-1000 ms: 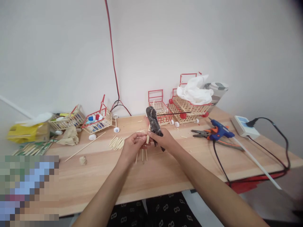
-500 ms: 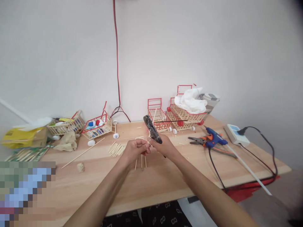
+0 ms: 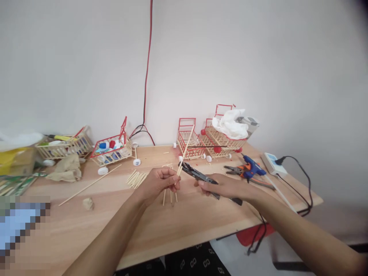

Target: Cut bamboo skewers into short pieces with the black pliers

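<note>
My left hand (image 3: 159, 183) is closed in a pinch on a thin wooden stick (image 3: 185, 149) that slants up to the right. My right hand (image 3: 227, 188) grips dark pliers (image 3: 198, 175) by the handles, lying nearly level. The pliers' jaws (image 3: 181, 165) sit at the stick just above my left fingers. A few short sticks (image 3: 171, 196) lie on the wooden table (image 3: 184, 218) below my hands.
Small stick-built carts stand along the wall: one (image 3: 189, 140) behind my hands, one holding white cloth (image 3: 230, 132), others at left (image 3: 113, 147). A blue glue gun (image 3: 251, 168), orange-handled pliers (image 3: 234, 169) and a power strip (image 3: 271, 161) lie right. Loose sticks (image 3: 136, 178) lie left.
My right hand swung the pliers down from upright to nearly level and moved right. The jaws now meet the stick. The camera view shifted to the right.
</note>
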### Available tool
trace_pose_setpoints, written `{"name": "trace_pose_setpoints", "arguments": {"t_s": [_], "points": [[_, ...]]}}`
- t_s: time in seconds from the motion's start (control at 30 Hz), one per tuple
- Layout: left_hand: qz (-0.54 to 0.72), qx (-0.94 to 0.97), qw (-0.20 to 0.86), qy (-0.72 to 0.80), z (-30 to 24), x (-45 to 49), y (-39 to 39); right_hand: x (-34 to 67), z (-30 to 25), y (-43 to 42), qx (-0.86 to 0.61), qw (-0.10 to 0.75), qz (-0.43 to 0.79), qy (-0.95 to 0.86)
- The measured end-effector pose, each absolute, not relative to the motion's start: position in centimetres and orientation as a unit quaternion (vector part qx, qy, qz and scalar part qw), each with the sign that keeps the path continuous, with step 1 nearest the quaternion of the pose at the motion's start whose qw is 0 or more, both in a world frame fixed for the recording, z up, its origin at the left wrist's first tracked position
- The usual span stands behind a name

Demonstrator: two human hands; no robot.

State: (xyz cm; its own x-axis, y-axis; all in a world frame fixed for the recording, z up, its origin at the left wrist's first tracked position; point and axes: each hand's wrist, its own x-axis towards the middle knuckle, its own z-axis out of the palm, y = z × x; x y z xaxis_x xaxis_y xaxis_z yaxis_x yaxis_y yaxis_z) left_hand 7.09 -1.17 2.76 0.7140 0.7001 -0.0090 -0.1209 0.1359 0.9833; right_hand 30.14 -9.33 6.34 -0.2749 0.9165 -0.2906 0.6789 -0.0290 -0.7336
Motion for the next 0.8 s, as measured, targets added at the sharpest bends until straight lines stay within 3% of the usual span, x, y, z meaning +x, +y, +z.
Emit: {"name": "trace_pose_setpoints", "arguments": {"t_s": [0.8], "points": [[0.229,0.563,0.741,0.286,2.4,6.6,-1.1,29.0,5.8,-9.3,-0.601,0.175,0.428,-0.652]]}}
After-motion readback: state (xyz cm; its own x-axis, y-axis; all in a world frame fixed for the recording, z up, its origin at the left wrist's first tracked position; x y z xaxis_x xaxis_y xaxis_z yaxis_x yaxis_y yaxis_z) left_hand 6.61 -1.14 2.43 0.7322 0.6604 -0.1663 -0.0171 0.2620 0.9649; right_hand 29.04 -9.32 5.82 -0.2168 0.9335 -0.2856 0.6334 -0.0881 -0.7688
